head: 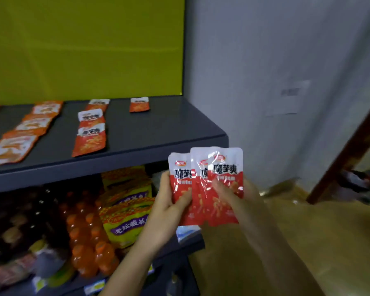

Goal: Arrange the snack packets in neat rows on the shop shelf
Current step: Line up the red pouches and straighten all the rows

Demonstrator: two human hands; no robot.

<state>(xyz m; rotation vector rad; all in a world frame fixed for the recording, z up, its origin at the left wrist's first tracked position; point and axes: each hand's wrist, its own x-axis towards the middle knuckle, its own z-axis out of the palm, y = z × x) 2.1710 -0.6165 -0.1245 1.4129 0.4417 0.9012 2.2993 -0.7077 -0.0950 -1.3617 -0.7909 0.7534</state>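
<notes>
Three snack packets point(201, 167) are up in the air, fanned like cards just off the front right corner of the shelf point(158, 133), at about 4 o'clock from the rows already laid. The left hand point(169, 201) grasps the leftmost packet, thumb across its red face and fingers behind. The right hand point(229, 192) pinches the front packet the same way, thumb on the printed side.

These look like light, flat foil sachets: glossy, crinkled, soft in the belly with a stiffer sealed white band along the top. Slippery, I'd say, so one could slide out of the fan if the pinch loosens. The best hold seems to be low on the red body or on a sealed edge, thumb in front and fingers behind, peeling one off at a time. Nothing fragile here, though a hard squeeze would crease the film.

On the shelf, the middle row point(90, 135) runs front to back at 10 o'clock from the fan, and a lone packet point(139, 104) sits at the back at 11 o'clock, starting a column with bare grey in front of it. That gap looks like the landing spot.
</notes>
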